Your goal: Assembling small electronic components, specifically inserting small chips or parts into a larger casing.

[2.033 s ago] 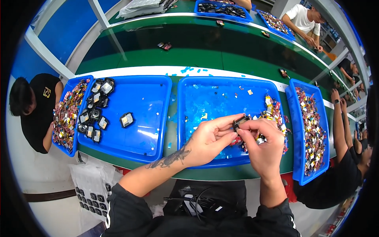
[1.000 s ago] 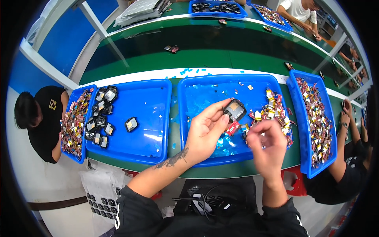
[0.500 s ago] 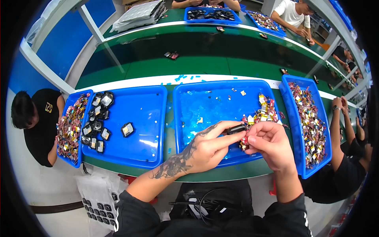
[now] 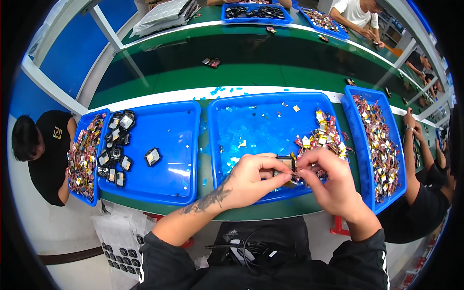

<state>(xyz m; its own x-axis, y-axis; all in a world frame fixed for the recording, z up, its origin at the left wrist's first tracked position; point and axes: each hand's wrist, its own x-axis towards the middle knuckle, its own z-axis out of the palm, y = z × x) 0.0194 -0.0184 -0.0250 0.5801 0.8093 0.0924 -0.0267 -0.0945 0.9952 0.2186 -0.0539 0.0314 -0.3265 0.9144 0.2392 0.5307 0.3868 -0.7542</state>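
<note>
My left hand [image 4: 251, 180] grips a small black square part [image 4: 284, 164] over the front edge of the middle blue tray [image 4: 251, 111]. My right hand [image 4: 328, 180] meets it from the right, its fingertips pinching at the part's right side; whether they hold a small piece is too small to tell. Just behind my right hand lies a heap of small red, yellow and white pieces [image 4: 323, 135] in the same tray.
A left blue tray [image 4: 169, 145] holds several black square parts [image 4: 115, 150]. Narrow blue bins of coloured pieces stand at far left [image 4: 83, 154] and right [image 4: 379, 145]. People sit at left [image 4: 43, 150] and right [image 4: 425, 179]; another [image 4: 360, 14] works beyond the green bench [image 4: 241, 63].
My hands have stayed joined at the tray's front edge. Earlier the left hand held the black part up alone while the right reached into the heap.
</note>
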